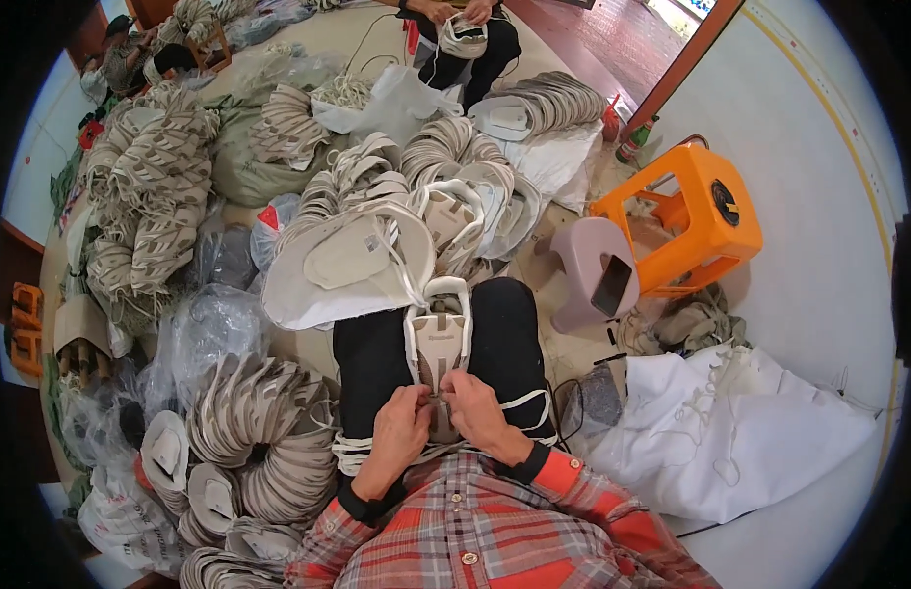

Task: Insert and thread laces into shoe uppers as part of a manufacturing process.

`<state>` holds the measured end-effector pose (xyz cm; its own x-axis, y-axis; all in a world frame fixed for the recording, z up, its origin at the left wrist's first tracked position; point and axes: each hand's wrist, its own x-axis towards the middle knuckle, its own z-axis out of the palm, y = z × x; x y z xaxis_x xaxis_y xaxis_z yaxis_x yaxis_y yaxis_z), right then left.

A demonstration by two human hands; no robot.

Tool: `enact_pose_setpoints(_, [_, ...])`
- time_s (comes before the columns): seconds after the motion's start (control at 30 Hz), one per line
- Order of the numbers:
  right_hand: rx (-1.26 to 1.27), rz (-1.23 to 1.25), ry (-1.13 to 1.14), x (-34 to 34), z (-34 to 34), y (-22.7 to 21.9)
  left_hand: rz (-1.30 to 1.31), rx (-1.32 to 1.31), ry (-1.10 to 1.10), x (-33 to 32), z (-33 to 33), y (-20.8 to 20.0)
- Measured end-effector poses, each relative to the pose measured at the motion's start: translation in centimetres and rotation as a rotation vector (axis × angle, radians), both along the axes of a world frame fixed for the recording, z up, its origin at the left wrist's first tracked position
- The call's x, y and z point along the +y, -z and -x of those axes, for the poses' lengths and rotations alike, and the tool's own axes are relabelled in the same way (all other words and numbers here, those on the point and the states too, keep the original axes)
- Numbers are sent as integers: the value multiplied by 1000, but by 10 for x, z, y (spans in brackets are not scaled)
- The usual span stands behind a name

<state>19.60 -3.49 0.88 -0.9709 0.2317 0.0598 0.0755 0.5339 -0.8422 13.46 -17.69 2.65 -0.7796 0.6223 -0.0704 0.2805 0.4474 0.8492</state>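
Beige shoe upper (438,344) lies on the lap; both hands, left hand (401,432) and right hand (478,412), pinch its lace (438,398), tying in hand; next needs firm tightening

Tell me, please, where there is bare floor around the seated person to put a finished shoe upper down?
Bare floor lies right of the orange stool, and a small patch beside the left knee. The left side is crowded with stacked uppers and plastic bags; a white sack fills the right.
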Motion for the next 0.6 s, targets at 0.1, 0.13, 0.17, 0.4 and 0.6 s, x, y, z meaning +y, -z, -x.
enact_pose_setpoints(0.1, [-20,33,61,-3,-2,-1,15,121,-5,3,1,2])
enact_pose_setpoints(0.13, [-20,33,60,-2,-2,0,161,194,82,7,3,1])
enact_pose_setpoints(0.17, [-20,13,38,0,-2,-1,308,267,167,10,7,-2])
enact_pose_setpoints(0.4, [-83,97,-61,17,-3,-20,261,494,477,7,34,-10])
enact_pose_setpoints(0.6, [-483,-192,-206,129,-71,-112,465,844,174,-129,113,-70])
